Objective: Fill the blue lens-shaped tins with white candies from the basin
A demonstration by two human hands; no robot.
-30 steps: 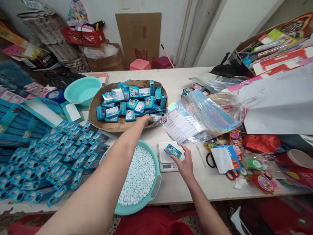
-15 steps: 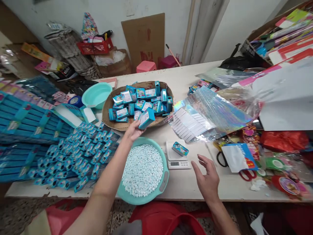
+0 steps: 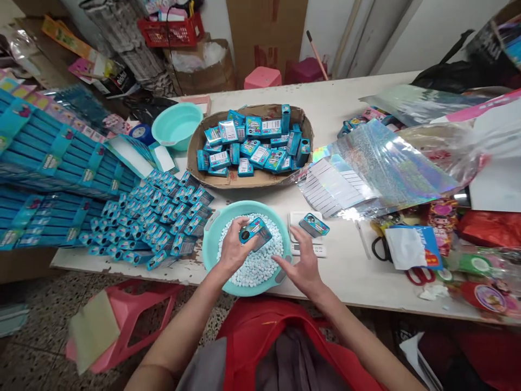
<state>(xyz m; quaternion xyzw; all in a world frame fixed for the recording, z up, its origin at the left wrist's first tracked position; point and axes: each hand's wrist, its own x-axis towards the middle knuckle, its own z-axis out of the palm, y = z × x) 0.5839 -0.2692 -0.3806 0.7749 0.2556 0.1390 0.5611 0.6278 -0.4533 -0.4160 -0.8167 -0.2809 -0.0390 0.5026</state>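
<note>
My left hand grips a small blue candy box above the turquoise bowl. A dark round hole shows at the near-left end of that box. Pale blue and white candies fill much of the bowl. My right hand hovers at the bowl's right rim, its thumb and fingers apart and nothing in it. Just beyond it a second small candy box lies tilted on the white digital scale, which my fingers partly cover.
Several blue boxes lie in the cardboard tray behind the bowl. Many more stand packed at left, near an unfilled turquoise basin. Holographic sheets, red-handled scissors and plastic packets occupy the right side.
My left hand has come back from the cardboard tray with the box and is now over the bowl. My right hand has moved left to the bowl's rim. The view has shifted.
</note>
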